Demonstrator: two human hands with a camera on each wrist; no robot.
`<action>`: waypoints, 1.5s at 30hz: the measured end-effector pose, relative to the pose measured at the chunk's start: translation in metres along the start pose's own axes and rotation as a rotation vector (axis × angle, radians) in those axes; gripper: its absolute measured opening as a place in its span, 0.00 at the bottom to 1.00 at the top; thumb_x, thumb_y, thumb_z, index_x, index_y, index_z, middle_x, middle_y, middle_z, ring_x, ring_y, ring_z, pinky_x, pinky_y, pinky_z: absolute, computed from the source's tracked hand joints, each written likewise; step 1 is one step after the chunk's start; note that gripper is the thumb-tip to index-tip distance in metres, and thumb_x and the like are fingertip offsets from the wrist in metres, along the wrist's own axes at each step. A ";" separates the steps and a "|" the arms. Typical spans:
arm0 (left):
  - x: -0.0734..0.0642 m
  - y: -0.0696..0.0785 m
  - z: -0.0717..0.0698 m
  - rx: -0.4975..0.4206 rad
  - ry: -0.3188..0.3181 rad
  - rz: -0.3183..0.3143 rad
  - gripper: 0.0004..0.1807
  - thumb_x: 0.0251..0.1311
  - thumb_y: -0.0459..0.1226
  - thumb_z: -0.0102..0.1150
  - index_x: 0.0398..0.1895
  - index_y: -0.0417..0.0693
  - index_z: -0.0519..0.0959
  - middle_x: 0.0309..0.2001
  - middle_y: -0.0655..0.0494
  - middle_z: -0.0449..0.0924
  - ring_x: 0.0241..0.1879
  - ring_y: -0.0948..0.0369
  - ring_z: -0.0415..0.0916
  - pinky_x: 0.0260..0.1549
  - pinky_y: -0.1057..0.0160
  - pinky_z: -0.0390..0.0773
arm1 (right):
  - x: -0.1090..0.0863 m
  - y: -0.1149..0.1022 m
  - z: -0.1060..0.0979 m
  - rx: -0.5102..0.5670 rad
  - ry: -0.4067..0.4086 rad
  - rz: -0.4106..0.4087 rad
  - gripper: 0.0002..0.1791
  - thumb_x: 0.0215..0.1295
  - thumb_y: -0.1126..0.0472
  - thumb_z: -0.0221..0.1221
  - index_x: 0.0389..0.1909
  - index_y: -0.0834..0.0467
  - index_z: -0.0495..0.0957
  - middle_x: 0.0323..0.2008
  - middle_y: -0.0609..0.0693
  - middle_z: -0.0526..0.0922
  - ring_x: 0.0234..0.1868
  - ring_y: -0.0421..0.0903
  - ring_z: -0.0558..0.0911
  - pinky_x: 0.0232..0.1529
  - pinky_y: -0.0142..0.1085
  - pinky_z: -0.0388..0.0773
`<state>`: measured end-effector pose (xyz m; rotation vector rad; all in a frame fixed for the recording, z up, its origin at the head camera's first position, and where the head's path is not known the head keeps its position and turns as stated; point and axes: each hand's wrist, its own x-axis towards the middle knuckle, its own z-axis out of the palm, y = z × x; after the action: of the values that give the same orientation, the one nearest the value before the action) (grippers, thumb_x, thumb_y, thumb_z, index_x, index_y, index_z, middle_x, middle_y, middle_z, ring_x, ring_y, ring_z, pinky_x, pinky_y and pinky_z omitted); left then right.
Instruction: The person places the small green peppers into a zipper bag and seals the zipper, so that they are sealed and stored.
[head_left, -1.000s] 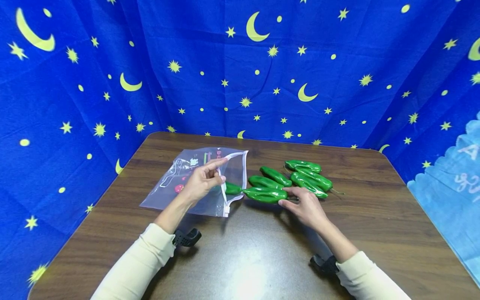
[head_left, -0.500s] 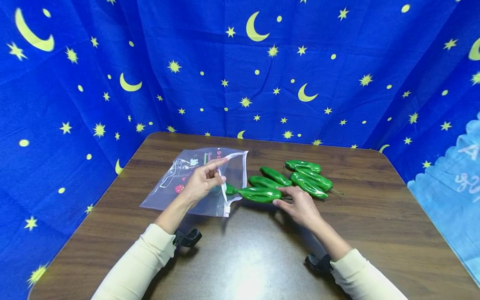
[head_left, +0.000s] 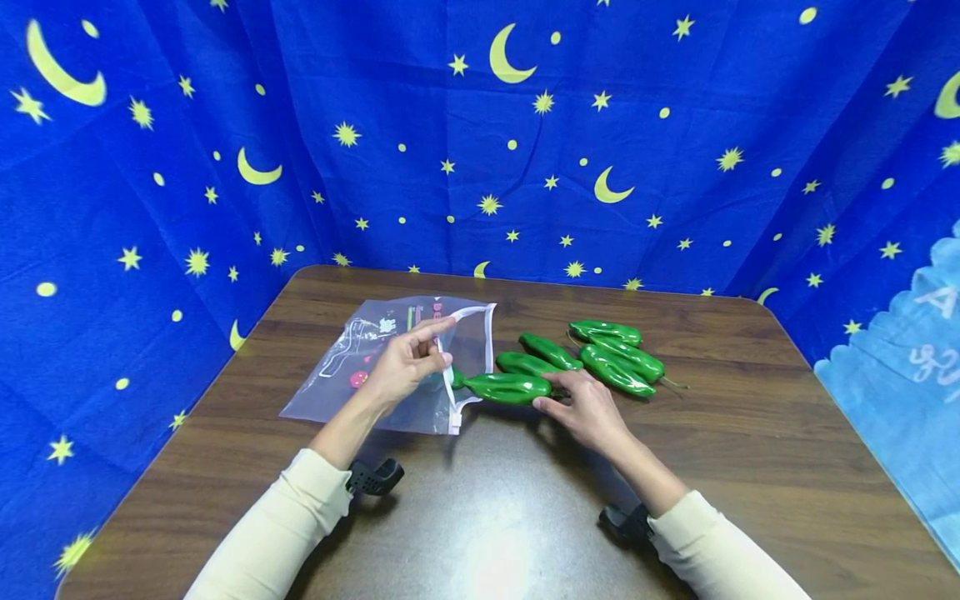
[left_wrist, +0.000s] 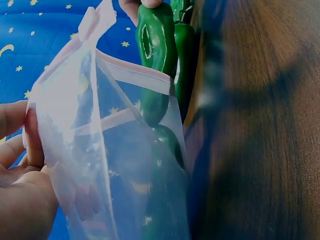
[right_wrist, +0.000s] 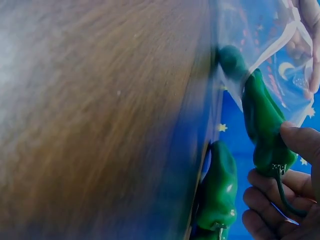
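Observation:
My left hand (head_left: 408, 362) pinches the upper edge of a clear plastic zip bag (head_left: 408, 417), holding its mouth apart toward the right. Its white slider (head_left: 454, 419) sits at the near corner. One green pepper (left_wrist: 167, 142) lies inside the bag, partly hidden by the plastic. My right hand (head_left: 591, 410) grips a second green pepper (head_left: 508, 388) by its stem end, between thumb and fingers. The tip of that pepper is within the bag's mouth, close against the pepper inside. In the right wrist view, its stem (right_wrist: 281, 192) hangs over my curled fingers.
Two green peppers (head_left: 525, 363) lie just behind the held one. Several more peppers (head_left: 618, 371) are clustered to the right on the brown wooden table (head_left: 720, 417). A blue star-patterned cloth (head_left: 420, 183) surrounds the table's back and sides.
My right hand has moved left with the pepper, bringing its tip into the bag's mouth. The pepper inside now shows less beyond the rim. My left hand has stayed in place.

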<state>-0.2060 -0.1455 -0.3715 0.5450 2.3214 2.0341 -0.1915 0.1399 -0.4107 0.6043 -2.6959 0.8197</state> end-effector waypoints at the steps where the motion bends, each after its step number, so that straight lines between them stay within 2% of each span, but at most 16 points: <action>1: 0.000 0.000 0.000 -0.001 -0.001 0.001 0.30 0.55 0.25 0.56 0.65 0.37 0.66 0.64 0.42 0.65 0.30 0.70 0.66 0.26 0.76 0.67 | 0.000 0.000 0.001 0.000 -0.002 0.001 0.24 0.52 0.52 0.67 0.49 0.58 0.81 0.47 0.56 0.84 0.49 0.54 0.80 0.48 0.49 0.75; 10: 0.000 0.000 0.000 -0.015 -0.008 0.012 0.30 0.55 0.24 0.56 0.65 0.36 0.66 0.64 0.40 0.64 0.29 0.70 0.66 0.27 0.77 0.67 | 0.005 -0.004 0.007 -0.028 -0.013 0.002 0.24 0.52 0.51 0.67 0.49 0.60 0.80 0.47 0.56 0.84 0.50 0.55 0.80 0.50 0.50 0.75; 15: 0.000 0.000 0.000 -0.020 -0.010 0.010 0.30 0.56 0.25 0.56 0.65 0.36 0.65 0.65 0.42 0.63 0.29 0.71 0.67 0.27 0.77 0.68 | 0.008 -0.007 0.010 -0.041 -0.014 0.013 0.25 0.52 0.50 0.67 0.49 0.59 0.80 0.47 0.56 0.84 0.50 0.55 0.79 0.50 0.51 0.75; 23: 0.000 0.001 0.002 -0.015 -0.008 0.010 0.30 0.55 0.25 0.56 0.65 0.36 0.66 0.64 0.41 0.64 0.29 0.71 0.66 0.26 0.77 0.67 | 0.013 -0.011 0.016 -0.049 -0.005 -0.020 0.24 0.52 0.50 0.67 0.48 0.58 0.81 0.47 0.56 0.84 0.52 0.57 0.80 0.51 0.52 0.75; 30: 0.001 0.000 0.002 -0.016 -0.006 0.001 0.31 0.55 0.24 0.56 0.65 0.36 0.65 0.65 0.42 0.64 0.29 0.71 0.66 0.27 0.77 0.68 | 0.017 -0.018 0.021 -0.061 -0.010 -0.026 0.24 0.51 0.50 0.68 0.48 0.57 0.81 0.46 0.53 0.85 0.47 0.52 0.80 0.45 0.49 0.76; 37: 0.001 -0.001 0.001 -0.008 -0.005 -0.002 0.30 0.55 0.25 0.56 0.65 0.36 0.65 0.65 0.42 0.64 0.29 0.70 0.66 0.27 0.77 0.67 | 0.020 -0.024 0.024 -0.072 -0.032 -0.033 0.26 0.51 0.49 0.67 0.50 0.58 0.80 0.47 0.54 0.84 0.46 0.52 0.79 0.45 0.47 0.75; 45: 0.000 -0.001 0.001 -0.012 -0.004 0.007 0.30 0.55 0.25 0.56 0.65 0.36 0.66 0.65 0.41 0.64 0.29 0.71 0.66 0.27 0.77 0.68 | 0.024 -0.028 0.028 -0.053 -0.013 -0.084 0.26 0.51 0.50 0.68 0.50 0.58 0.80 0.47 0.53 0.84 0.45 0.51 0.79 0.43 0.46 0.76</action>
<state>-0.2065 -0.1446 -0.3726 0.5565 2.3072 2.0461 -0.2032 0.0948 -0.4117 0.7085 -2.6744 0.7233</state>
